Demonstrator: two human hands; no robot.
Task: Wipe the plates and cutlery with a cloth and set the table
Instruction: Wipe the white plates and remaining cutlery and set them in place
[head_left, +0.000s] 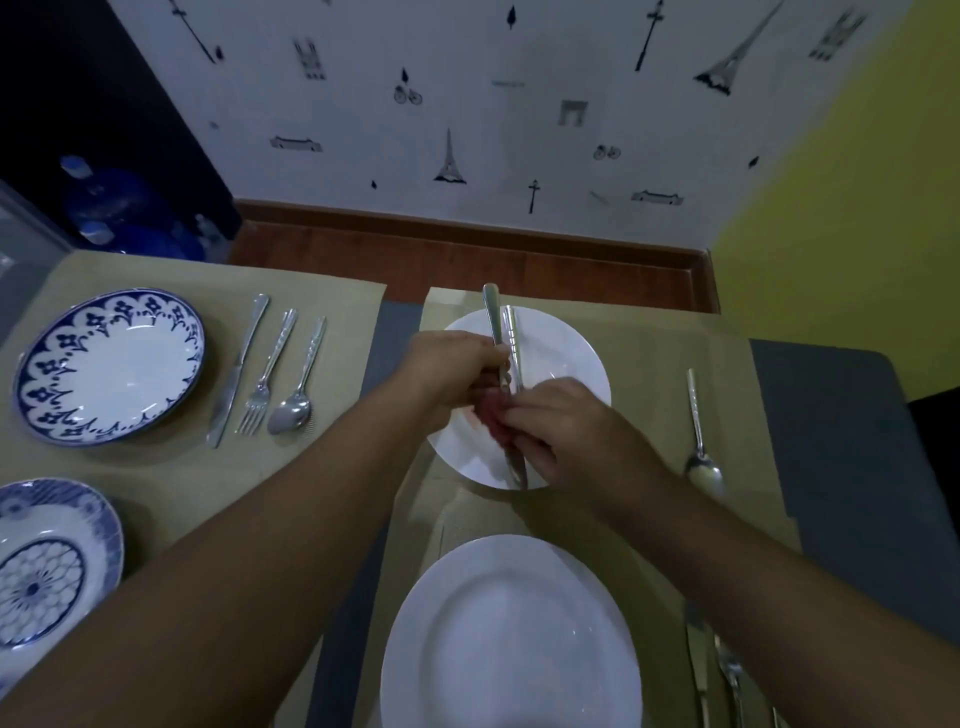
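Observation:
My left hand (457, 371) grips two pieces of cutlery (506, 338) by their middles, handles pointing away from me, over a white plate (571, 358) on the far mat. My right hand (561, 431) pinches a red cloth (491, 415) around the lower ends of that cutlery, whose tips poke out at the plate's near rim. A second white plate (511, 639) lies on the mat closest to me. A lone spoon (701, 441) lies right of the far plate.
On the left mat sit a blue-patterned plate (111, 366) with a knife (236, 374), fork (267, 374) and spoon (298, 384) beside it. Another blue-patterned plate (47, 566) is at the near left. Cutlery (727, 675) lies at the near right. A wall stands behind the table.

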